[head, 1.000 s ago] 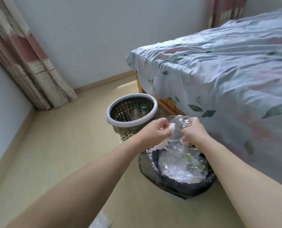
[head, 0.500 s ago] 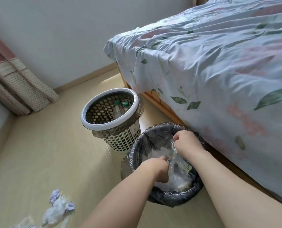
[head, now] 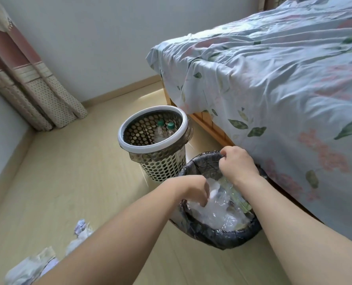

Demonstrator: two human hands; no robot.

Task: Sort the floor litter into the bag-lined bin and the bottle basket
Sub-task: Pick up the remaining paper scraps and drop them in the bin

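From the head camera we see our left hand with curled fingers pushing clear plastic down into the black bag-lined bin. Our right hand grips the bag at the bin's rim. The bottle basket stands just beside it. Crumpled litter lies on the floor.

Soft, even daylight, pretty bright; a glare patch on the pale wooden floor by the bed corner. Wide-angle bending and slight blur at the edges.
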